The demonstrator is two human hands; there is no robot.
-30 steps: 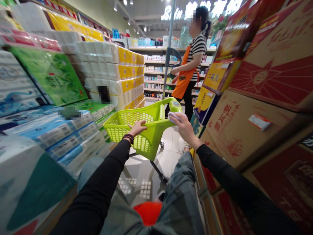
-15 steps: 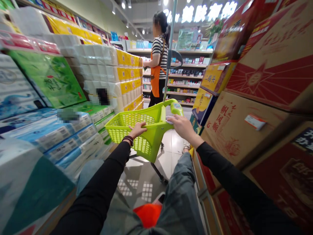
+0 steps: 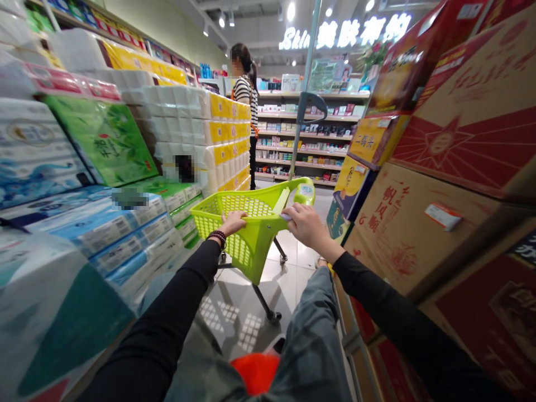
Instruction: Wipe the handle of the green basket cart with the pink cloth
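A lime-green shopping cart (image 3: 251, 251) with a perforated basket stands in front of me, its handle end at the right. My left hand (image 3: 233, 224) is closed over the near rim of the basket, fingertips inside and a dark beaded bracelet at the wrist. On the side arm leading to the handle, my right hand (image 3: 307, 226) presses a small whitish cloth (image 3: 286, 216), mostly hidden under its fingers. The cart's handle (image 3: 305, 192), with a label on it, curves up just beyond that hand.
Stacked tissue packs (image 3: 100, 139) and toilet-roll packs (image 3: 228, 142) line the left. Cardboard boxes (image 3: 393, 223) rise close on the right. Ahead are a grey pole (image 3: 298, 139), cosmetics shelves (image 3: 312, 134) and a person in a striped top (image 3: 243, 89). Pale floor tiles lie below.
My right hand has slid with the cloth along the cart's arm, away from the handle toward the basket. The person ahead has moved left, partly behind the toilet-roll stack. My left hand keeps its hold.
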